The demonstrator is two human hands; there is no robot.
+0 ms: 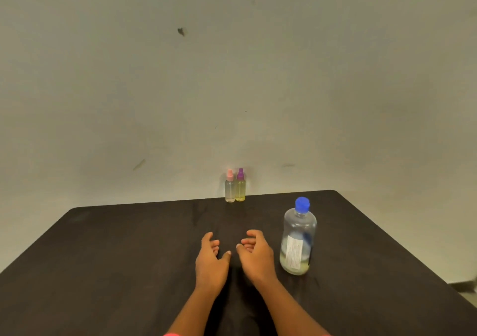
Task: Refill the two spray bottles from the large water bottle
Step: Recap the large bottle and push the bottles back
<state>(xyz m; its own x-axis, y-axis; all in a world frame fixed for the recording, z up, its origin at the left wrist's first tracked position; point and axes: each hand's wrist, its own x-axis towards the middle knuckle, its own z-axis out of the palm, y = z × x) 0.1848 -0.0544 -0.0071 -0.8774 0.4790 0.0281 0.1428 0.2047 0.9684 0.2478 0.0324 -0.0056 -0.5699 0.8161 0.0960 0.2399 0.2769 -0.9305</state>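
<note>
Two small clear spray bottles stand side by side at the far edge of the black table (pixel 116 253): one with a pink top (pixel 230 187) and, touching its right side, one with a purple top (pixel 240 186). A large clear water bottle (pixel 298 237) with a blue cap and a white label stands upright at the right, with a little liquid at its bottom. My left hand (pixel 211 258) and my right hand (pixel 254 253) hover over the table's middle, fingers loosely curled, holding nothing. The right hand is just left of the large bottle, not touching it.
A plain pale wall rises directly behind the table's far edge. The table's right edge runs diagonally past the large bottle, with floor visible beyond it at the lower right.
</note>
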